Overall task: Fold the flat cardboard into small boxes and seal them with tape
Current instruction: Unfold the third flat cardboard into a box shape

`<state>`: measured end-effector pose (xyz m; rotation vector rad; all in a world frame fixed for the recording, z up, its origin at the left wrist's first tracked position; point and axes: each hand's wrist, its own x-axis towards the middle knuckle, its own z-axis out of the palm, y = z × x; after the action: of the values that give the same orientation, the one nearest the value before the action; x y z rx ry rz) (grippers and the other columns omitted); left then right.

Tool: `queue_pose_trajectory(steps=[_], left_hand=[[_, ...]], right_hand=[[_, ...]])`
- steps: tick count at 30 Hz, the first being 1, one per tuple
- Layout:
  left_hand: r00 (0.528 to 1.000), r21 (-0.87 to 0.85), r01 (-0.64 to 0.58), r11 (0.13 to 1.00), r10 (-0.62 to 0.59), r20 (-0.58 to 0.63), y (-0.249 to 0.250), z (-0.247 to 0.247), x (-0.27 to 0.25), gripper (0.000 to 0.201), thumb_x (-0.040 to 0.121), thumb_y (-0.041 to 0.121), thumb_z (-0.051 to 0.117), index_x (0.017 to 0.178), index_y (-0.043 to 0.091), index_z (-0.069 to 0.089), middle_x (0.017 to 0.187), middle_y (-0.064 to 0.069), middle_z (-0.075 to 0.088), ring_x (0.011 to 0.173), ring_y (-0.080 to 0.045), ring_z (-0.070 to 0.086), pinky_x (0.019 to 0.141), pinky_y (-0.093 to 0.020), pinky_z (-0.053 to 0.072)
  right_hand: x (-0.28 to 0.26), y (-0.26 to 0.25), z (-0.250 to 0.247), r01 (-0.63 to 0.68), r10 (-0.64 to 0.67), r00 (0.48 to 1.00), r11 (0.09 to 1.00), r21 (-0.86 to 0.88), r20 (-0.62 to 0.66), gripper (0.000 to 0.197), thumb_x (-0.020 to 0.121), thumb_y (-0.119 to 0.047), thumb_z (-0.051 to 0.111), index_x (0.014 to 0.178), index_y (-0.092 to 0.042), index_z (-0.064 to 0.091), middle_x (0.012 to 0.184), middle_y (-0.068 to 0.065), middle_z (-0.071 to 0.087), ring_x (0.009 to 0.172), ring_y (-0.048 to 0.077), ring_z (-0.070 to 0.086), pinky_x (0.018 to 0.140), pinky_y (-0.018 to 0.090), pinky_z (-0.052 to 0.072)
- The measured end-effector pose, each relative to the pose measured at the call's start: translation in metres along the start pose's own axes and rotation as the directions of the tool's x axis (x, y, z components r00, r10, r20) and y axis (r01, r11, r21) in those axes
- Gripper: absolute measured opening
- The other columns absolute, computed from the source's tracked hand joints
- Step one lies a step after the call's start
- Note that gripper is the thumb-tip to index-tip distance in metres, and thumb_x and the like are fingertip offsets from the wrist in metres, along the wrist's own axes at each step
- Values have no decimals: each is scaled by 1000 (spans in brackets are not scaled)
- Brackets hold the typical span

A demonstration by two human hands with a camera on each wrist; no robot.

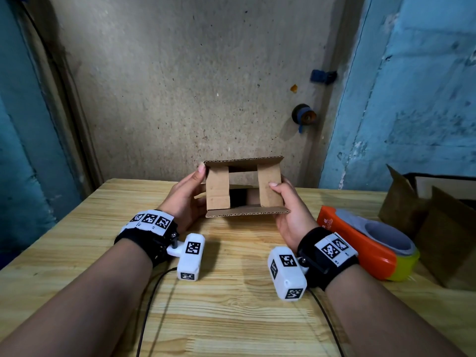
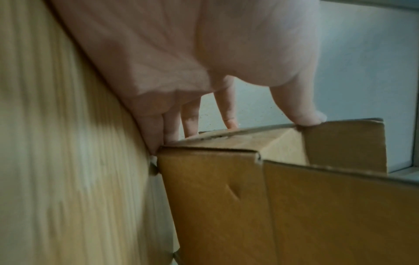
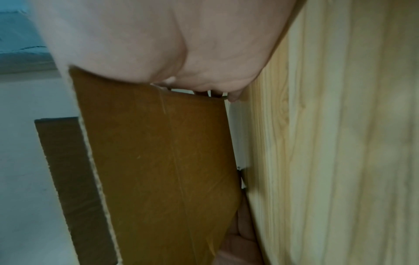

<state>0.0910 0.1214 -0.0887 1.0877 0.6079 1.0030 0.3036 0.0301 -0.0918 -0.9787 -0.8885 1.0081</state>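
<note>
A small brown cardboard box [image 1: 244, 186] is held above the wooden table [image 1: 231, 292] with its open end facing me. Its two side flaps are folded inward; the top and bottom flaps stick out. My left hand [image 1: 189, 191] grips the box's left side, thumb tip at the upper left corner and fingers behind. In the left wrist view the left hand [image 2: 181, 62] touches the box [image 2: 272, 197] edge with its thumb [image 2: 301, 111]. My right hand [image 1: 288, 210] holds the right side, thumb pressing on the right flap. The right wrist view shows the right hand's [image 3: 158, 35] palm against the box [image 3: 158, 161].
An orange tape dispenser [image 1: 360, 243] with a yellow-green end lies on the table just right of my right wrist. Brown cardboard boxes [image 1: 443, 228] stand at the far right edge. A wall rises behind the table. Thin cables trail from both wrist cameras toward me.
</note>
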Motion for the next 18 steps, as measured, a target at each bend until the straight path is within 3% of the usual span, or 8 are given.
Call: queue_pose_trajectory(steps=[5,12,15,18], left_hand=[[1000,8,17,1000,-17,10,3,2,-2,72,84,68,57,136,19,61,130,-20,67,116,-39,67,83,-43,61],[999,41,2,999,-4,41,1,-2,0,75,80,70,65,138,21,61,134,-18,65,121,-38,64,102,-51,53],[999,54,-1,999,-1,41,2,-1,-1,71,82,68,63,137,22,62,132,-18,66,121,-38,64,98,-49,56],[1000,45,-10,999,9,25,2,0,-2,69,82,63,65,137,21,62,132,-18,66,120,-37,65,89,-43,60]], right_hand=[[0,0,0,7,-7,1000,1000,8,2,68,79,-39,68,144,-25,56,127,5,73,129,29,61,121,56,37],[1,1,1,11,-11,1000,1000,0,-2,73,71,-44,72,141,-27,58,128,3,72,130,29,59,120,52,36],[1,0,0,25,-25,1000,1000,12,-6,70,79,-36,65,146,-20,54,129,10,71,128,32,61,113,48,44],[1,0,0,34,-34,999,999,11,-5,70,79,-36,65,145,-18,54,123,6,72,122,27,63,107,43,48]])
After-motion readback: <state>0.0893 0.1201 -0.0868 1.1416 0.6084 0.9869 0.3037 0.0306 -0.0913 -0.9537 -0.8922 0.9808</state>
